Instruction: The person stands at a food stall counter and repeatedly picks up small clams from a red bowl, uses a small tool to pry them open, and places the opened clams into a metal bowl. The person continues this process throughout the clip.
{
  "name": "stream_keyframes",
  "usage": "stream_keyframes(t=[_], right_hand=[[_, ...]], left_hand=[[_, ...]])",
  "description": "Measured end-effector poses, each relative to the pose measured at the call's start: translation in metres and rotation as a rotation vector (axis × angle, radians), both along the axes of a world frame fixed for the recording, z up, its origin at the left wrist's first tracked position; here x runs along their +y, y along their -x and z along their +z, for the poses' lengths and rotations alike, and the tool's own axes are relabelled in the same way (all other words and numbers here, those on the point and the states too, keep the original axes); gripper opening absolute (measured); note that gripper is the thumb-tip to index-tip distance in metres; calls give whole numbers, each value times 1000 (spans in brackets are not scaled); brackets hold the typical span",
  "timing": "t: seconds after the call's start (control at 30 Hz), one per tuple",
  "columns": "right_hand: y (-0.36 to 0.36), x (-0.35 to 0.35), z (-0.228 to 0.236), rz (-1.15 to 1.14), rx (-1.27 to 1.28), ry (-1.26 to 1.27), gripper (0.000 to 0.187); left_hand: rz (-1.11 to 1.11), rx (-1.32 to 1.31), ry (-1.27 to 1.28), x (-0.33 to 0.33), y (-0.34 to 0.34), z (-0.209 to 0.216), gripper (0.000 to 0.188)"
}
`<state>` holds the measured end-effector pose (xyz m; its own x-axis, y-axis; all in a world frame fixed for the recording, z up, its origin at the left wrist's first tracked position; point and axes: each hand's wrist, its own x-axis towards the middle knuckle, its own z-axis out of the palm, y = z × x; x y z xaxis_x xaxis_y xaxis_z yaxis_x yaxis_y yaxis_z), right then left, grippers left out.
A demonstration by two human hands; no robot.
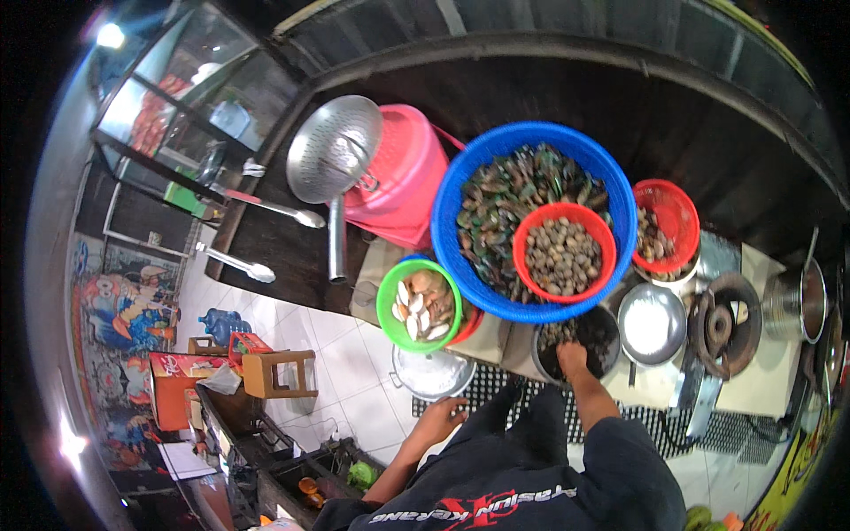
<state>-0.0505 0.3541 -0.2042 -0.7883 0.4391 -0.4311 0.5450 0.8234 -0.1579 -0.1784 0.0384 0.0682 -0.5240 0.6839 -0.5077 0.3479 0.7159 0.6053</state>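
Note:
My right hand [573, 357] reaches down into a dark round basin [535, 343] holding small dark shellfish [556, 333]. Its fingertips are hidden among the contents, so their grip does not show. My left hand [440, 419] hangs over my knee with fingers loosely apart and nothing in them. A silver lidded pot [434, 373] is nearest to it. Beyond the basin stands a big blue basket [447, 190] of green mussels [496, 190]. Inside it a red basket [564, 209] full of round cockles [563, 257] rests on the mussels. A green basket [383, 305] of pale clams [425, 305] is left of the basin.
A pink bucket [412, 168] carries a perforated metal strainer [332, 146]. Right of the basin are a silver pan [652, 326], a burner [722, 323], a metal pot [792, 301] and a red basket [677, 217]. A wooden stool [270, 374] stands on the tiled floor at left.

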Motion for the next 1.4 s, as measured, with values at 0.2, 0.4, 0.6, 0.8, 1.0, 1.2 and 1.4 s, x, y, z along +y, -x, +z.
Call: stream_keyframes(t=[0.2,0.4,0.6,0.8,1.0,1.2,1.4], right_hand=[[1,-1,5,-306,99,8,19],[-8,-10,60,-683,601,680,14],[-10,-14,221,-670,1058,1289,16],[-33,-2,360,-705,1143,1161,19],[-57,1,399,-619,1198,1188,14],[-67,0,410,-570,1199,1242,14],[-68,1,414,-521,1146,1287,13]], left_hand=[[5,76,-101,0,19,6,30],[192,-61,-328,50,16,15,24],[84,-169,-504,145,4,22,24],[49,-371,-757,213,-28,79,20],[86,-490,-933,219,-50,110,19],[17,-295,-1023,218,-58,124,16],[-19,-89,-1021,208,-63,137,16]])
